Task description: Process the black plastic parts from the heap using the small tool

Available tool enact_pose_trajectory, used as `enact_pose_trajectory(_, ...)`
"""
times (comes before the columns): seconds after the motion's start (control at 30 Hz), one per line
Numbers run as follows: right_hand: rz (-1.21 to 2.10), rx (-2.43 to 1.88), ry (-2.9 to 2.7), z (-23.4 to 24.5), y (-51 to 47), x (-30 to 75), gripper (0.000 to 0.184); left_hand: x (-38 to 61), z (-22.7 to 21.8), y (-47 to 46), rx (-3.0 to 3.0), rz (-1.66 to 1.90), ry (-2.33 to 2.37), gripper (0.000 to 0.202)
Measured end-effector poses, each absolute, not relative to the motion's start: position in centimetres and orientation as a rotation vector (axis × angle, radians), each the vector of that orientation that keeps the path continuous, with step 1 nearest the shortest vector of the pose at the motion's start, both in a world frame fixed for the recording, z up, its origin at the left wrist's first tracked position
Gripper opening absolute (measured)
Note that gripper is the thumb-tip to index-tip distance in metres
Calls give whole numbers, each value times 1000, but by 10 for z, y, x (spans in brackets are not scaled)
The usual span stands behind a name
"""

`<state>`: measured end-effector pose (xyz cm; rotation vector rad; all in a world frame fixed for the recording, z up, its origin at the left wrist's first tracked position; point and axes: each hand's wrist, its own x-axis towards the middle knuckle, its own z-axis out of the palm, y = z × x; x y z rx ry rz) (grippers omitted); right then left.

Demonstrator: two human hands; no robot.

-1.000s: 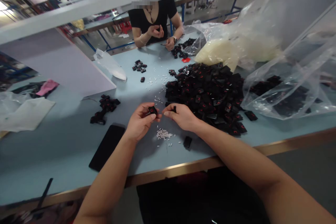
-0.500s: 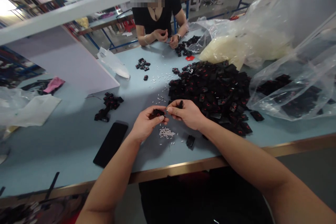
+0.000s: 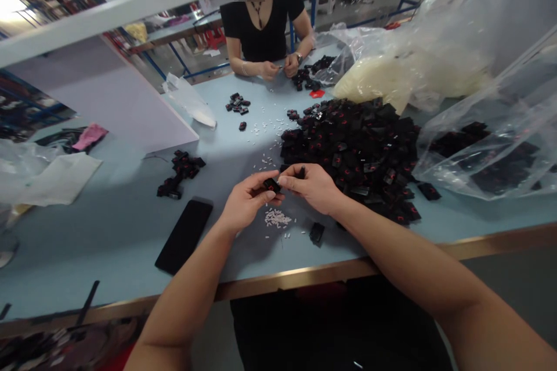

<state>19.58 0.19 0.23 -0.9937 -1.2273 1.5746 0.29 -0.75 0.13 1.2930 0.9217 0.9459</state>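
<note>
My left hand (image 3: pixel 249 202) pinches a small black plastic part (image 3: pixel 272 185) with a red mark on it. My right hand (image 3: pixel 311 188) sits just beside it, its fingertips closed on a second small black piece (image 3: pixel 301 172). The two hands nearly touch above a little heap of white pegs (image 3: pixel 277 218). A loose black part (image 3: pixel 317 233) lies on the table just below my right hand. Behind my right hand rises a large pile of black parts with red marks (image 3: pixel 348 153).
A black phone (image 3: pixel 184 236) lies left of my left hand. Small clusters of black parts (image 3: pixel 180 174) sit further left. Across the light blue table (image 3: pixel 108 266), a co-worker (image 3: pixel 261 26) handles something small. A bag of white pegs (image 3: pixel 404 75) and a clear bag of black parts (image 3: pixel 487 156) stand at right.
My hands have drawn slightly closer, and the left hand's black part now shows at a different angle. The co-worker's hands have dropped lower, towards the table. The view has shifted slightly.
</note>
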Motion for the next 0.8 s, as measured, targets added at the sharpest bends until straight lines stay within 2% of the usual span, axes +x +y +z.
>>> enact_pose_trajectory(0.8,1505,-1035,-1345,1,2,195,29,0,-4,-6,1440,869,986,41)
